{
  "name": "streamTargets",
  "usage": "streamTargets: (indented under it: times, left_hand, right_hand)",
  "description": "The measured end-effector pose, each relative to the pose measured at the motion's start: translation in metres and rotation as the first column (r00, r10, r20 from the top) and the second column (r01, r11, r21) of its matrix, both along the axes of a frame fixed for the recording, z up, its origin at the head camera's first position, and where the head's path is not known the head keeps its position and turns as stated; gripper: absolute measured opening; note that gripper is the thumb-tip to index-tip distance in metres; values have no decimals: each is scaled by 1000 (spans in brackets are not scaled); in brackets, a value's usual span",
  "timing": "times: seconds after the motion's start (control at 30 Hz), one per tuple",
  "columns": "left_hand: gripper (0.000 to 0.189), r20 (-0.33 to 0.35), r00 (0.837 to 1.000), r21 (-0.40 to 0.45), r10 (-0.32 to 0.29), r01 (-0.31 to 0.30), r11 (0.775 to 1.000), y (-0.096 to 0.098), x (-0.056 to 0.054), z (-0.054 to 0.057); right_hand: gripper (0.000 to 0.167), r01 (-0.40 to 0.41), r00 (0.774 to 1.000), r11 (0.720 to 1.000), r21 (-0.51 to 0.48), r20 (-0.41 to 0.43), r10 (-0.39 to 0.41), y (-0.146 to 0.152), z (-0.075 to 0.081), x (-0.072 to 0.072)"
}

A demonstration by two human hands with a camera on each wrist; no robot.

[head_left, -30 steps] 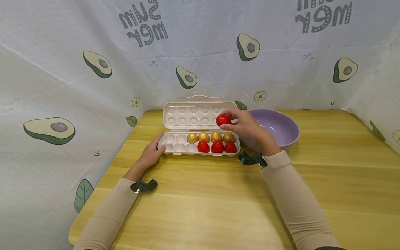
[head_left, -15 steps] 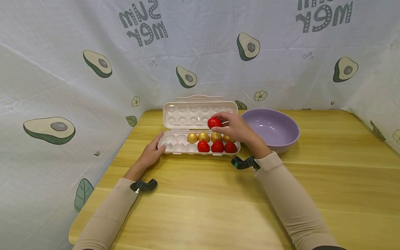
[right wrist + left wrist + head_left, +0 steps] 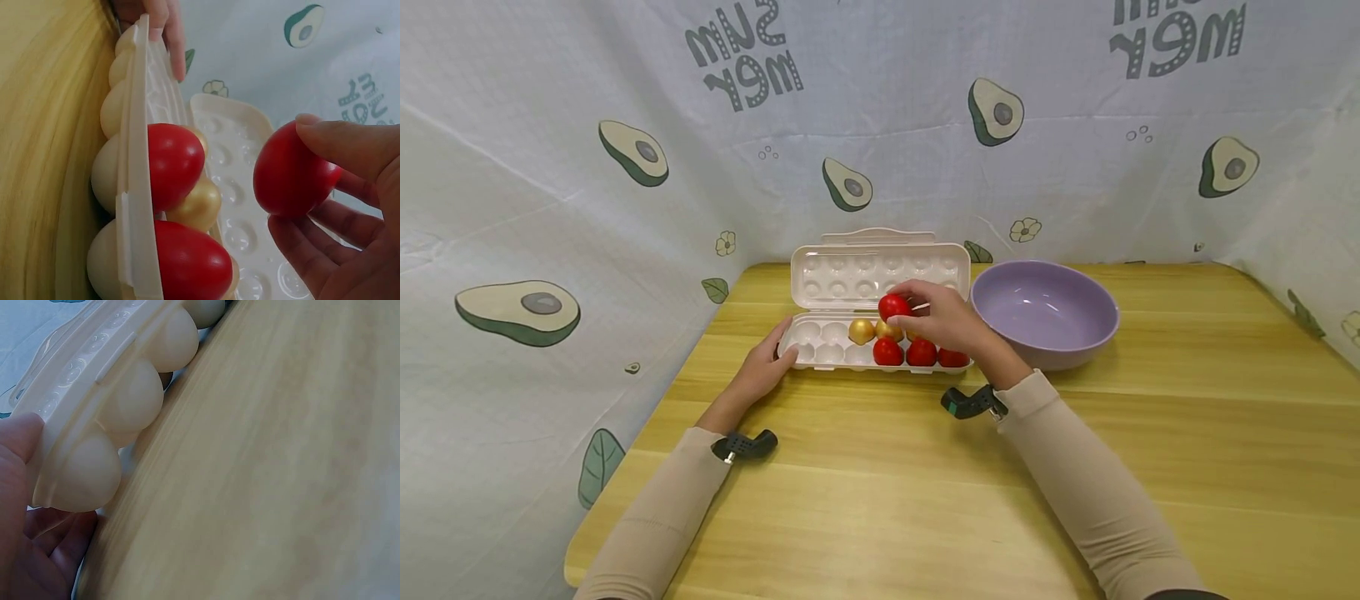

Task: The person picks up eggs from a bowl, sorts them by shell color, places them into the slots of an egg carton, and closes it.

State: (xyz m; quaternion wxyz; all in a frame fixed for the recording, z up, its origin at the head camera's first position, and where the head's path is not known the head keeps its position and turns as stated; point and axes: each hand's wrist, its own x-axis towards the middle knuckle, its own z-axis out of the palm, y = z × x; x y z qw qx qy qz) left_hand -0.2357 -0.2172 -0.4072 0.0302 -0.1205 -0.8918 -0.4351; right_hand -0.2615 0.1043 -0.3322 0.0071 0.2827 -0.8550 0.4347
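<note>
My right hand (image 3: 946,317) pinches a red egg (image 3: 893,307) between thumb and fingers, above the back row of an open egg carton (image 3: 830,355). In the right wrist view, the held egg (image 3: 290,170) is apart from the carton. My left hand (image 3: 762,368) grips the carton's left end. In the left wrist view, the thumb (image 3: 22,434) is on its rim and the fingers are curled beneath. Red eggs (image 3: 888,352) fill the front row's right part. Gold eggs (image 3: 861,332) sit behind them, partly hidden by my right hand. Cups at the left hold nothing.
A purple bowl (image 3: 1052,308) stands on the wooden table (image 3: 880,483), right of the carton. The carton's lid (image 3: 842,275) is folded back towards the curtain (image 3: 910,100) printed with avocados.
My right hand has moved left and slightly down with the red egg, from over the carton's right part to nearer its middle. My left hand has stayed still.
</note>
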Motion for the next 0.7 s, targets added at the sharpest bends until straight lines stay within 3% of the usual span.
streamTargets:
  times: [0.27,0.7]
  left_hand:
    - [63,-2,1000,12,-6,6,1000,0,0,0]
    - [62,4,1000,13,0,0,1000,0,0,0]
  right_hand:
    - [41,2,1000,1000,2,21,-2,-11,-4,4]
    - [42,12,1000,995,-95,8,-11,-30,-18,7]
